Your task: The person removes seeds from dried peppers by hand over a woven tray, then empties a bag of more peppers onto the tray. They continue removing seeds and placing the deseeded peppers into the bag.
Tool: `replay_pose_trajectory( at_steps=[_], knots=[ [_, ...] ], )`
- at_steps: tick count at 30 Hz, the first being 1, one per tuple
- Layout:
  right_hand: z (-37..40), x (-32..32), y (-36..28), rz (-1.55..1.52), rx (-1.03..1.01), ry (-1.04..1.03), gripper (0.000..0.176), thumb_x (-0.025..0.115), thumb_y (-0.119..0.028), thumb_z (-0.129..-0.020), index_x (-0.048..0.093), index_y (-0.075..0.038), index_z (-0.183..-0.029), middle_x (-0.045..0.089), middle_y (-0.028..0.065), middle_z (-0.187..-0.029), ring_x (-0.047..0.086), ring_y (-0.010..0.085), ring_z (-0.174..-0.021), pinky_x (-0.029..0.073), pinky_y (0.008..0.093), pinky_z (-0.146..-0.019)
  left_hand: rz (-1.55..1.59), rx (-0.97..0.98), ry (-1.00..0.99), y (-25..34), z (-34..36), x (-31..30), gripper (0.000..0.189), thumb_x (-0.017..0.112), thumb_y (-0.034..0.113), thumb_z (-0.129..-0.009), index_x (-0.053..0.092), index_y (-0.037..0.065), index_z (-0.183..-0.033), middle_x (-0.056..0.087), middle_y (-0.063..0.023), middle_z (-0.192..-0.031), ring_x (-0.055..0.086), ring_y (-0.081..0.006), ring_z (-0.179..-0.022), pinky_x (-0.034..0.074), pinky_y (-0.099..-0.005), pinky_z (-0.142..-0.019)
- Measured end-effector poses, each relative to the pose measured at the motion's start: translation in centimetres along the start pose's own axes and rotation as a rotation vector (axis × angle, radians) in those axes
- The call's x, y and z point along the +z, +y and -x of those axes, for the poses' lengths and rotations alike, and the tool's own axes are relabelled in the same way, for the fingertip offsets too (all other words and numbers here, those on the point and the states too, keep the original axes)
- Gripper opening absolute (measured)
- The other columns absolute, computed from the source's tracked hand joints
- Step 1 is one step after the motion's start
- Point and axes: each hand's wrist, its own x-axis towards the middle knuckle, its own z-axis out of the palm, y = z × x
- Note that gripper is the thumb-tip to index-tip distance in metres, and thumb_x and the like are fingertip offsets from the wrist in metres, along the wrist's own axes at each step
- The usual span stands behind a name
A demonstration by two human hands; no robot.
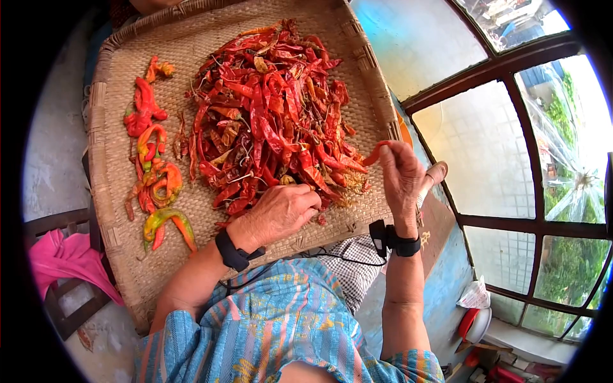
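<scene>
A large heap of dried red chili peppers (274, 108) lies in the middle of a woven bamboo tray (185, 38). My left hand (281, 210) rests at the near edge of the heap, fingers curled in and pressed together; whatever they may hold is hidden. Just past the tray's right rim, my right hand (402, 175) is closed in a pinch on a single red chili pepper (375, 154). Small yellowish seeds and bits (348, 188) lie between the two hands. A separate row of fresher-looking peppers, red, orange and greenish (167, 182), runs down the tray's left side.
Both wrists wear black straps, with a cord by the left one. Framed windows (472, 153), one pane cracked, stand at the right. A pink cloth (70, 262) hangs over a dark wooden chair (60, 313) at the left. A checkered cloth (357, 268) lies below the tray.
</scene>
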Motion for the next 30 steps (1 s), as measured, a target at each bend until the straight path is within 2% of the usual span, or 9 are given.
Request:
replay_pose_trajectory(
  at_steps=[1,3,7,9,11,15,17,25,30],
  knots=[
    [-0.5,-0.4,0.4,-0.084,-0.001,0.075,0.009,0.063,-0.011,-0.094,0.066,-0.003,-0.096,0.069,0.0028,-0.075,0.062,0.0064,-0.066,0.048,0.0218,-0.067,-0.001,-0.016,-0.018,0.0,0.0,0.0,0.01,0.065,0.009,-0.083,0.062,0.003,-0.091,0.059,-0.0121,-0.084,0.063,-0.0321,-0.082,0.052,-0.0421,-0.071],
    [-1.0,-2.6,0.9,0.546,0.023,0.258,0.013,0.06,-0.021,-0.098,0.068,-0.011,-0.096,0.072,-0.0035,-0.074,0.063,0.0043,-0.067,0.045,0.0249,-0.085,-0.001,0.001,-0.003,-0.1,0.0,0.0,0.011,0.066,0.008,-0.082,0.062,0.003,-0.092,0.059,-0.012,-0.082,0.063,-0.0316,-0.079,0.051,-0.0416,-0.069],
    [-2.9,-4.7,3.0,0.169,-0.003,0.371,0.016,0.063,-0.026,-0.095,0.068,-0.012,-0.099,0.071,-0.0011,-0.074,0.066,0.0091,-0.07,0.042,0.0348,-0.081,-0.011,0.016,0.006,-0.2,0.1,0.1,0.013,0.066,0.007,-0.082,0.061,0.003,-0.093,0.058,-0.0115,-0.08,0.062,-0.031,-0.076,0.05,-0.0412,-0.066],
    [-3.1,-5.0,4.0,0.769,-0.126,0.325,0.015,0.064,-0.022,-0.094,0.068,-0.011,-0.102,0.069,0.0001,-0.079,0.066,0.014,-0.071,0.043,0.0346,-0.076,-0.005,0.008,0.003,-0.3,0.1,0.1,0.013,0.066,0.007,-0.082,0.061,0.003,-0.093,0.058,-0.0115,-0.08,0.062,-0.0311,-0.076,0.051,-0.0412,-0.067],
    [-1.8,-2.9,0.6,0.632,-0.042,0.148,0.015,0.064,-0.016,-0.093,0.067,-0.006,-0.103,0.067,0.0074,-0.086,0.067,0.0176,-0.073,0.048,0.0385,-0.08,0.002,0.002,-0.001,-0.3,0.0,0.1,0.013,0.066,0.008,-0.082,0.061,0.003,-0.093,0.058,-0.0115,-0.08,0.062,-0.0312,-0.077,0.051,-0.0413,-0.067],
    [0.2,1.7,-0.1,0.291,-0.16,-0.351,0.015,0.07,-0.009,-0.085,0.066,-0.004,-0.098,0.062,0.0128,-0.084,0.064,0.0263,-0.069,0.053,0.0361,-0.06,-0.01,-0.008,-0.001,-0.1,0.0,0.2,0.014,0.067,0.008,-0.081,0.062,0.003,-0.093,0.059,-0.0117,-0.081,0.063,-0.0315,-0.078,0.051,-0.0416,-0.068],
    [0.9,3.5,-0.2,0.486,-0.226,-0.401,0.015,0.068,-0.013,-0.083,0.065,-0.007,-0.097,0.061,0.0124,-0.087,0.063,0.0333,-0.085,0.052,0.0421,-0.072,-0.023,-0.011,0.005,0.1,0.0,0.1,0.014,0.068,0.008,-0.08,0.063,0.003,-0.092,0.059,-0.0118,-0.082,0.063,-0.0315,-0.079,0.051,-0.0418,-0.068],
    [0.7,2.7,-0.5,0.214,-0.082,-0.339,0.012,0.066,-0.003,-0.083,0.066,-0.004,-0.095,0.061,0.0145,-0.086,0.062,0.0341,-0.076,0.05,0.0389,-0.067,-0.026,0.015,0.033,0.0,0.1,0.3,0.014,0.068,0.008,-0.08,0.063,0.003,-0.091,0.059,-0.0121,-0.081,0.063,-0.0325,-0.079,0.051,-0.0423,-0.068],
    [1.0,1.2,1.0,-0.145,0.035,-0.199,0.014,0.069,-0.004,-0.088,0.065,0.001,-0.1,0.06,0.0021,-0.082,0.058,0.006,-0.074,0.046,0.0232,-0.062,-0.022,0.022,0.019,0.1,0.1,0.1,0.014,0.068,0.007,-0.079,0.062,0.002,-0.091,0.058,-0.0126,-0.081,0.062,-0.033,-0.078,0.051,-0.0424,-0.068]
  ],
)
